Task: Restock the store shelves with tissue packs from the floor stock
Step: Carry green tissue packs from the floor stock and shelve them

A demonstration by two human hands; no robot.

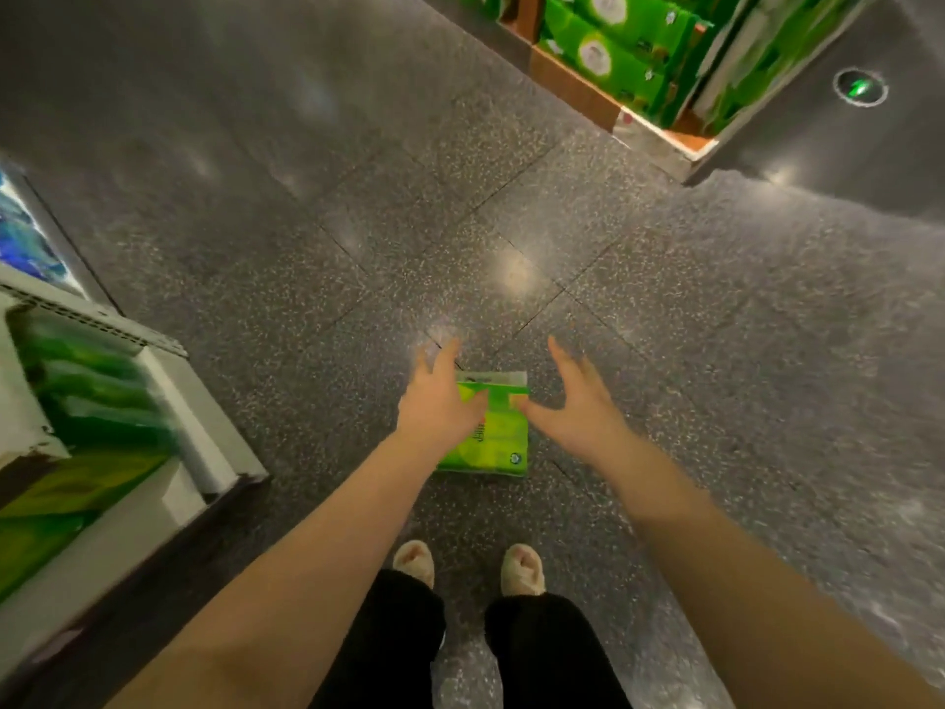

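Both bare hands, left and right, grip apart, flank a glossy green rectangular tissue pack on speckled floor.

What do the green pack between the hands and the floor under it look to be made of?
Green pack: probably thin glossy plastic film over soft tissue, since the printed wrap shines; motion blur hides any finer detail.
Floor: looks like polished speckled stone or terrazzo tile, with visible joints and mirror-like light reflections.

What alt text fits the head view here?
Both hands, left hand and right hand, reach with spread fingers down to a green tissue pack on the speckled floor. A shelf of green packs stands at left.
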